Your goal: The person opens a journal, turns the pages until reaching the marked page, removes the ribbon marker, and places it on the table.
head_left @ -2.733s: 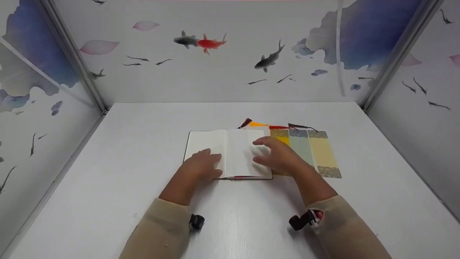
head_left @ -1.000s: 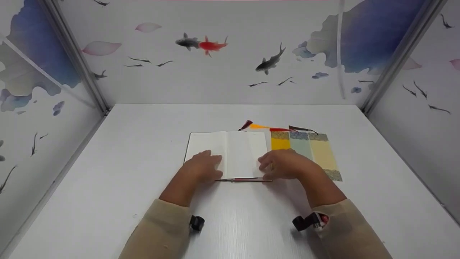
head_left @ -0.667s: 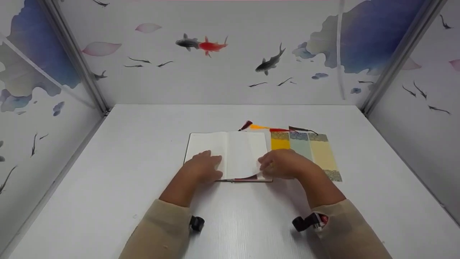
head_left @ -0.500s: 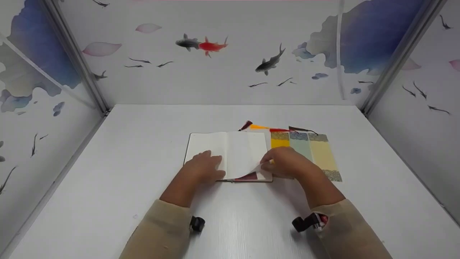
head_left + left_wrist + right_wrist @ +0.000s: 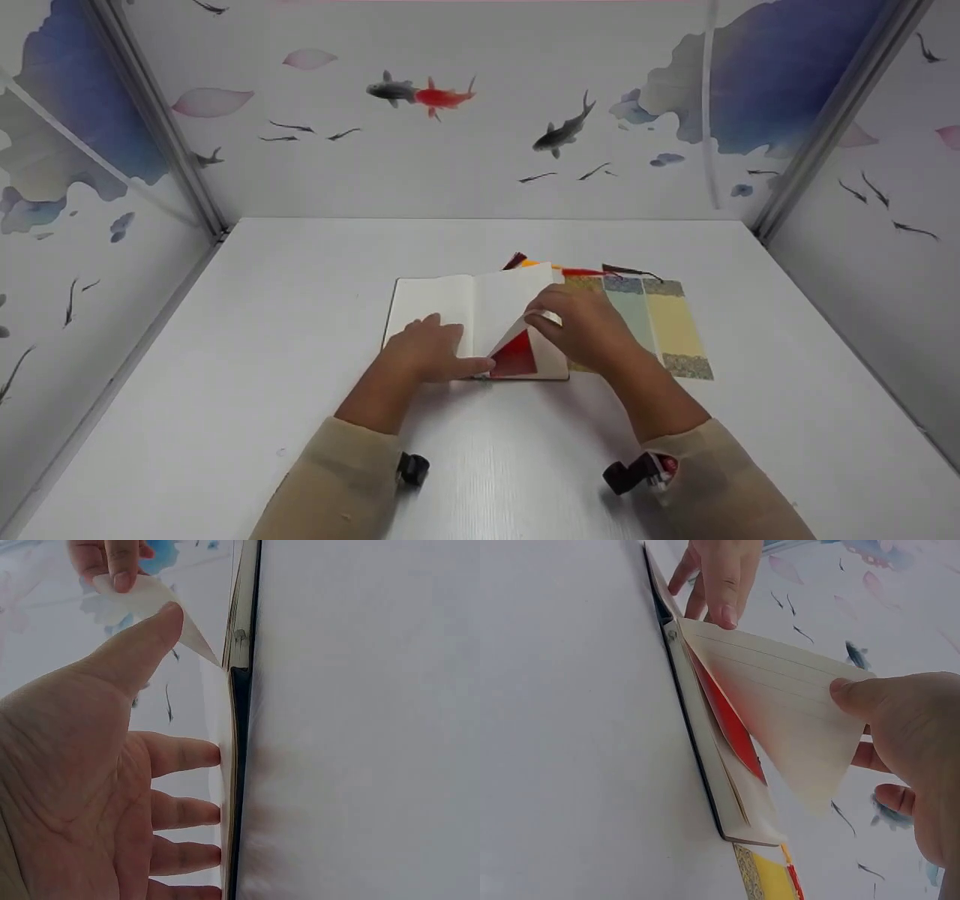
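An open notebook (image 5: 431,296) with a dark cover lies on the white table. My left hand (image 5: 427,351) rests its straight fingers on the left page, its thumb stretched to the lower edge of the right side. Between thumb and fingers, my right hand (image 5: 583,328) pinches the corner of a lined page (image 5: 780,682), which curls up and away from the pages below. Beneath that page a red bookmark (image 5: 516,356) shows as a triangle; the rest of it is hidden. In the left wrist view the left thumb (image 5: 161,626) appears in front of the raised page.
To the notebook's right lie a pale green bookmark (image 5: 630,311) and a cream bookmark (image 5: 676,322) with patterned ends. A yellow bookmark (image 5: 772,877) is partly covered by the notebook and right hand. Tassels (image 5: 585,271) spread behind them. Printed walls (image 5: 480,165) enclose the table.
My right hand has taken the page's lower right corner and lifted it up and leftward, uncovering more of the red bookmark. The left thumb has stretched rightward; the left fingers stay on the page.
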The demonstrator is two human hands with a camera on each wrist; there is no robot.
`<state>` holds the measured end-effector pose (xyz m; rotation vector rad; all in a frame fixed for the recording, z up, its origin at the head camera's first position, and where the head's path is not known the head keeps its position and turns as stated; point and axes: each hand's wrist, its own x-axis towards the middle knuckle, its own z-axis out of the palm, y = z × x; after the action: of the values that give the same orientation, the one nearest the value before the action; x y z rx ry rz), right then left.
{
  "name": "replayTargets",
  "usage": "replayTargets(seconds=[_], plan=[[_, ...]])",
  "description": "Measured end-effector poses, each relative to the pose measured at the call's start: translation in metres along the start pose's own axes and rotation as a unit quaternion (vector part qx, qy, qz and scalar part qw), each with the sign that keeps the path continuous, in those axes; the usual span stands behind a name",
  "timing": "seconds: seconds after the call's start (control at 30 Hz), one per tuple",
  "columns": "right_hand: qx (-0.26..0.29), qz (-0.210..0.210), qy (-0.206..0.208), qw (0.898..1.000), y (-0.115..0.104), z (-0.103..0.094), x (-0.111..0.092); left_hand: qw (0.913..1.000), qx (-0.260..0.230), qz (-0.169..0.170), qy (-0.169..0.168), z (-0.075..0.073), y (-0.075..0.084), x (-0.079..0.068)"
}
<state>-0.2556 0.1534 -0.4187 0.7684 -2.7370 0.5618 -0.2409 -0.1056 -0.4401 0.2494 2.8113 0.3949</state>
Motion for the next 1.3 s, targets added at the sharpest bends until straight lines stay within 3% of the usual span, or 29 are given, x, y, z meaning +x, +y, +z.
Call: replayTargets(seconds=[0.17, 0.27, 0.4, 0.57, 0.73, 0.87, 1.17, 1.3], plan=[[0.004, -0.069, 0.073, 0.995, -0.005, 0.005, 0.0, 0.9998, -0.004, -0.005, 0.019, 0.001, 0.004, 0.0], [0.008, -0.086, 0.099, 0.991, -0.008, 0.007, 0.0, 0.9995, -0.012, -0.013, 0.026, 0.0, 0.006, -0.001], [0.017, -0.065, 0.104, 0.992, -0.01, 0.007, -0.001, 0.9984, -0.024, -0.02, 0.048, -0.002, 0.006, 0.0], [0.019, -0.029, 0.082, 0.996, -0.006, 0.007, -0.002, 0.9956, -0.031, -0.021, 0.086, -0.001, 0.007, 0.004], [0.008, 0.007, 0.034, 0.999, 0.001, 0.011, -0.001, 0.9926, -0.032, -0.019, 0.116, -0.002, 0.01, 0.005], [0.019, 0.053, -0.036, 0.998, 0.007, 0.016, 0.0, 0.9888, -0.026, -0.005, 0.147, -0.002, 0.011, 0.005], [0.012, 0.132, -0.195, 0.972, 0.015, 0.026, 0.002, 0.9802, 0.018, 0.032, 0.195, -0.003, 0.012, 0.008], [-0.027, 0.122, -0.249, 0.96, 0.017, 0.029, 0.003, 0.9788, 0.025, 0.047, 0.198, -0.004, 0.013, 0.007]])
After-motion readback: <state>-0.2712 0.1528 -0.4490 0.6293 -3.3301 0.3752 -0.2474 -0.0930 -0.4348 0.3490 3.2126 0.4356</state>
